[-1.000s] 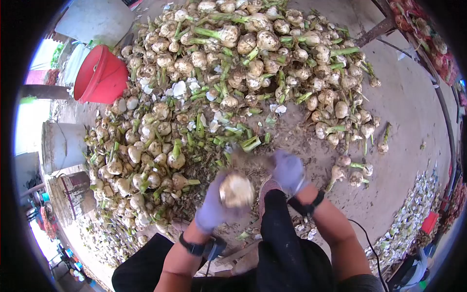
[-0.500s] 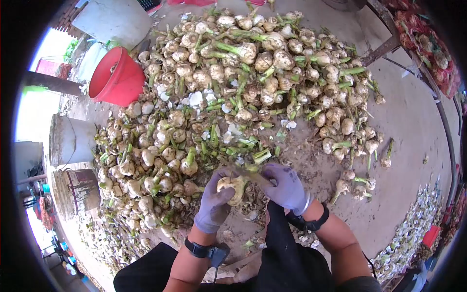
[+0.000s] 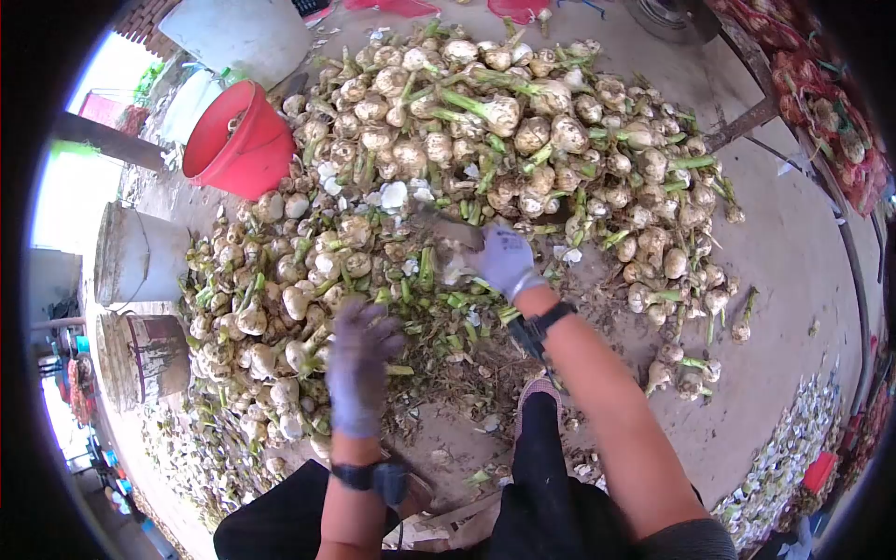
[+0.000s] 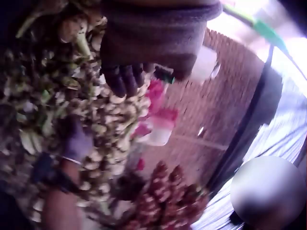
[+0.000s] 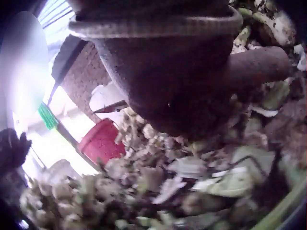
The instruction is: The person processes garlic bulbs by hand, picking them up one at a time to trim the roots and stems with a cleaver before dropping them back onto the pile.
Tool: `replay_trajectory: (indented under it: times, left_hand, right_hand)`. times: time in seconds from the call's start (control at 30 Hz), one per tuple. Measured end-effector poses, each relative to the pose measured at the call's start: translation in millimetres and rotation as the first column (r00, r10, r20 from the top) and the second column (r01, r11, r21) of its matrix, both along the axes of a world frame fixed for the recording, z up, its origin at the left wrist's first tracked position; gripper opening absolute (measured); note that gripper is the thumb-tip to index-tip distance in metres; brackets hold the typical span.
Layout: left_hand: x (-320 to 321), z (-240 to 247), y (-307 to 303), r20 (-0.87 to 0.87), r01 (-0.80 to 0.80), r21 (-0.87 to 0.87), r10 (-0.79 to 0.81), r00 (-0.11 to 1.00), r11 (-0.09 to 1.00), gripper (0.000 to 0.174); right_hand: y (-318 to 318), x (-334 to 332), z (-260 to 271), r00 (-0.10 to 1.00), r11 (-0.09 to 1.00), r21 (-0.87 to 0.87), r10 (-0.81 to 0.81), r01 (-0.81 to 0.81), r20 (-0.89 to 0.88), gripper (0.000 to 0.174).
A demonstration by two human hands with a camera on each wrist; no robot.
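Observation:
My gloved left hand (image 3: pixel 362 359), blurred by motion, hovers over the near edge of the left heap of garlic bulbs (image 3: pixel 297 301) with nothing in its grasp. Farther forward, my gloved right hand (image 3: pixel 507 261) reaches over cut green stems and peel between the heaps. It grips a knife; the blade (image 5: pixel 109 108) and the round handle (image 5: pixel 261 64) stick out on either side of the glove in the right wrist view. Past that hand lies a larger heap of garlic with long stems (image 3: pixel 551 140). A pale blurred patch beside the right fingers is indistinct.
A red bucket (image 3: pixel 241 149) stands at the back left, with a white bucket (image 3: pixel 140 254) and a dirty bucket (image 3: pixel 147 359) nearer. Mesh sacks of bulbs (image 3: pixel 835 121) line the right side. My shoe (image 3: pixel 539 387) rests on the floor amid the scraps.
The garlic bulb has left my left hand, which moved left and back from the knife. My right hand has reached forward over the stem scraps.

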State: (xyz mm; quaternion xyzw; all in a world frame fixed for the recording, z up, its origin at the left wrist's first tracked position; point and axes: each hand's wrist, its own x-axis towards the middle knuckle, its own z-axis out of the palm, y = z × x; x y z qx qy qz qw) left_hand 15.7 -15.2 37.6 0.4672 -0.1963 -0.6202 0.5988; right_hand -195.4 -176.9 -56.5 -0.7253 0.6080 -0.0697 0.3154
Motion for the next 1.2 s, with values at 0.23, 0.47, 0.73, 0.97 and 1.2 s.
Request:
replay_trajectory:
  times: [0.23, 0.47, 0.73, 0.97, 1.2]
  left_hand:
    - [-61.6, -32.3, -4.7, 0.519, 0.372, 0.077, -0.356, 0.777, 0.925, 0.085]
    - [-82.9, -21.8, 3.0, 0.239, 0.357, 0.119, -0.376, 0.895, 0.926, 0.068]
    - [-84.4, -24.9, 9.2, 0.408, 0.493, 0.013, -0.455, 0.792, 0.87, 0.069]
    - [-72.9, -8.8, -12.5, 0.922, 0.625, 0.065, -0.286, 0.26, 0.778, 0.072]
    - [-108.6, 22.2, -8.5, -0.041, -0.028, -0.029, 0.026, 0.999, 0.999, 0.051]
  right_hand:
    - [112.9, -33.0, 82.9, 0.706, 0.772, 0.634, -0.472, 0.042, 0.528, 0.056]
    - [121.7, -72.0, 126.3, 0.912, 0.911, -0.133, 0.402, -0.39, 0.077, 0.047]
    - [129.6, -83.2, 77.3, 0.941, 0.944, -0.158, 0.31, -0.288, 0.137, 0.037]
    - [134.8, -110.9, 22.0, 0.985, 0.976, 0.153, -0.163, 0.152, 0.059, 0.034]
    - [145.8, -52.6, 47.8, 0.723, 0.686, 0.727, -0.488, -0.029, 0.489, 0.038]
